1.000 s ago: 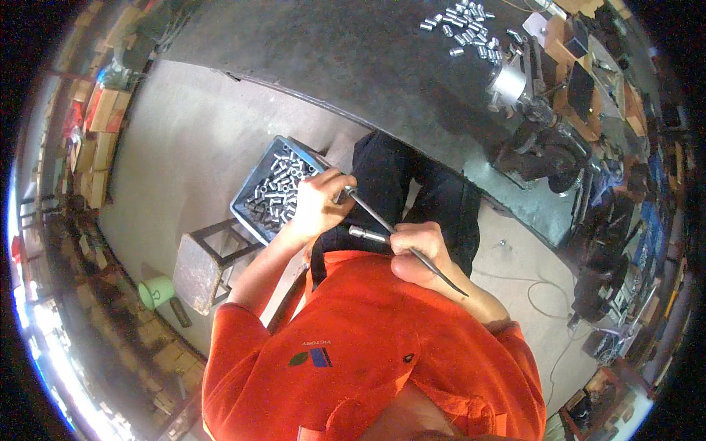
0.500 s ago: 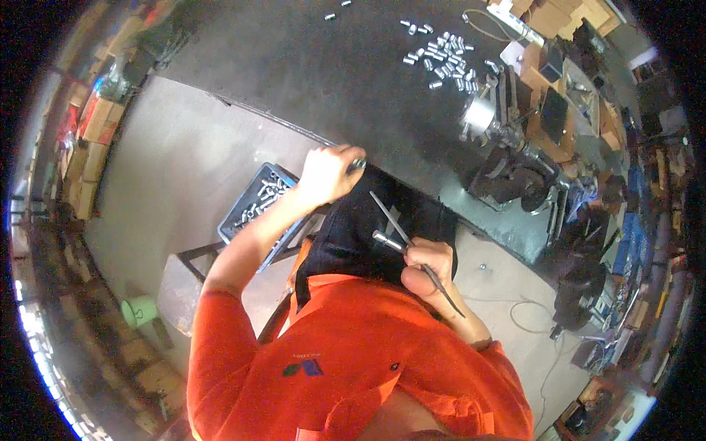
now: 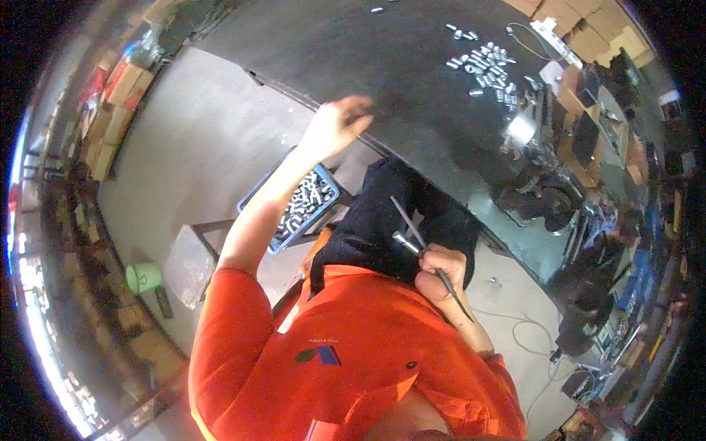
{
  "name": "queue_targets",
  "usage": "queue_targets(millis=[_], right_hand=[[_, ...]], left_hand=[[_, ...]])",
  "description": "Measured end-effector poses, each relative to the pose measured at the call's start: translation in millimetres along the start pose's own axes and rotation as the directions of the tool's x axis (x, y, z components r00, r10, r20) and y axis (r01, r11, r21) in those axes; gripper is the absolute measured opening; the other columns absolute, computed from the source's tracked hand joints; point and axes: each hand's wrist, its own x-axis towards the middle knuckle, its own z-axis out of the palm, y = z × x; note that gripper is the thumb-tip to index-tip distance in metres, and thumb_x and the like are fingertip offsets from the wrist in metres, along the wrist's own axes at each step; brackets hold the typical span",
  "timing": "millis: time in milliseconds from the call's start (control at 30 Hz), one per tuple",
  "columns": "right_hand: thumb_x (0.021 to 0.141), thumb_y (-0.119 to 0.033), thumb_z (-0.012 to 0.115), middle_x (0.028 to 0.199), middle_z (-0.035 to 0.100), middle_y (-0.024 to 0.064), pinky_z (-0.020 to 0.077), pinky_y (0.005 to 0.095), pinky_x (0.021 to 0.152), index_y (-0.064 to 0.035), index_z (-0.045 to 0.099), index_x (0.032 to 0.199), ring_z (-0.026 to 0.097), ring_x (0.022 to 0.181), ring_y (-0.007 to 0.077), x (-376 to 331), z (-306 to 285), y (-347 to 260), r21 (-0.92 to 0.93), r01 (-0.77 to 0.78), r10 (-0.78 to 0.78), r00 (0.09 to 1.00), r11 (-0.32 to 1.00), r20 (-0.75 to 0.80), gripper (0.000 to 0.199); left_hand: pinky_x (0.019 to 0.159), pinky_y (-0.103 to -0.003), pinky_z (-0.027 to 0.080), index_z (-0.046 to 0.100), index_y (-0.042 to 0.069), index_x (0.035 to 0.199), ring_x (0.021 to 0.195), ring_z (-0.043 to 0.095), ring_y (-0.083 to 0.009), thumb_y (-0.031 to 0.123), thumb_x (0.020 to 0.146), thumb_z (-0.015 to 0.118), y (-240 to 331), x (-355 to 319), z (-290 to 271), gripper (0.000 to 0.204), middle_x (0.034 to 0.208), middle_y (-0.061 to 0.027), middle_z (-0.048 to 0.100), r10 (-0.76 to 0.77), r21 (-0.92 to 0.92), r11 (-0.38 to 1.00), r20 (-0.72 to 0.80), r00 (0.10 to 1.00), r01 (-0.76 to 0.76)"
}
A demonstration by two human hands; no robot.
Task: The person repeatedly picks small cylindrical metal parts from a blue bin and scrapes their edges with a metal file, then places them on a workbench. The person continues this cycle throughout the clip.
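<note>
My right hand (image 3: pixel 441 270), in front of my lap, is closed around a long thin file (image 3: pixel 409 222) and a short shiny metal cylinder (image 3: pixel 406 242). The file slants past the fist on both sides, and the cylinder sticks out beside it toward the left. My left hand (image 3: pixel 334 131) reaches over the near edge of the dark worktable (image 3: pixel 294 51). Its fingers are a little blurred, with the thumb apart from them, and I see no piece between them. Below my left forearm stands a blue bin (image 3: pixel 334 192) full of small metal cylinders (image 3: pixel 303 204).
Many loose metal cylinders (image 3: pixel 487 66) lie at the table's far right. A vise-like metal fixture (image 3: pixel 523 131) stands nearby, with cardboard boxes (image 3: pixel 577 29) behind. A cable (image 3: pixel 518 334) runs over the floor at right. A pale green container (image 3: pixel 143 277) is at lower left.
My left hand has moved away from me, farther over the table, and its fingers have opened; the metal piece it held no longer shows there. My right hand keeps its hold. The view has shifted.
</note>
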Motion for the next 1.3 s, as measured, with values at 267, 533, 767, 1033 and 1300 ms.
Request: queue_targets(millis=[267, 533, 767, 1033, 1300], right_hand=[[0.062, -0.009, 0.06, 0.053, 0.036, 0.0051, 0.0224, 0.0304, 0.044, -0.0033, 0.038, 0.056, 0.036, 0.045, 0.0165, 1, 3, 11, 0.05, -0.005, 0.0, 0.996, 0.999, 0.09, 0.023], [0.07, -0.026, 0.067, 0.053, 0.035, 0.0047, 0.0224, 0.0311, 0.044, -0.004, 0.039, 0.056, 0.035, 0.046, 0.0166, -1, 6, 12, 0.012, -0.042, 0.04, 0.994, 0.999, 0.098, 0.038], [0.06, -0.009, 0.057, 0.052, 0.032, 0.0065, 0.0219, 0.0328, 0.043, -0.0045, 0.036, 0.055, 0.032, 0.044, 0.0189, -2, 8, 12, 0.02, -0.045, 0.044, 0.996, 0.999, 0.074, 0.022], [0.064, -0.013, 0.062, 0.054, 0.034, 0.0067, 0.0234, 0.033, 0.044, -0.0045, 0.037, 0.057, 0.035, 0.046, 0.0195, 4, 12, 13, 0.07, -0.053, 0.044, 0.992, 0.996, 0.121, 0.028], [0.062, -0.007, 0.064, 0.058, 0.039, 0.0092, 0.03, 0.035, 0.045, -0.0044, 0.041, 0.062, 0.041, 0.048, 0.0244, 7, 9, 13, -0.007, -0.099, 0.098, 0.98, 0.995, 0.172, 0.023]], left_hand=[[0.071, -0.042, 0.051, 0.067, 0.008, 0.094, 0.076, 0.065, -0.0343, 0.02, 0.074, 0.063, -149, -154, -41, 0.024, 0.08, -0.018, 0.066, -0.397, 0.494, 0.798, 0.0, 0.918, 0.345], [0.081, -0.043, 0.05, 0.068, 0.011, 0.096, 0.092, 0.063, -0.0346, 0.018, 0.074, 0.064, -191, -189, 11, 0.024, 0.097, -0.0163, 0.065, -0.456, 0.608, 0.715, 0.031, 0.889, 0.345], [0.073, -0.043, 0.051, 0.067, 0.007, 0.089, 0.083, 0.065, -0.0345, 0.019, 0.078, 0.06, -195, -189, -3, 0.018, 0.088, -0.0158, 0.066, -0.432, 0.565, 0.739, -0.021, 0.902, 0.367], [0.068, -0.038, 0.054, 0.055, -0.005, 0.106, 0.067, 0.065, -0.0267, 0.02, 0.089, 0.062, -99, -178, -8, 0.031, 0.082, -0.0155, 0.063, -0.676, -0.737, 0.278, 0.305, 0.671, 0.616], [0.069, -0.044, 0.054, 0.057, -0.004, 0.104, 0.068, 0.065, -0.0288, 0.018, 0.087, 0.059, -9, -166, 47, 0.027, 0.08, -0.0152, 0.064, -0.224, -0.837, -0.178, 0.547, 0.806, 0.518]])
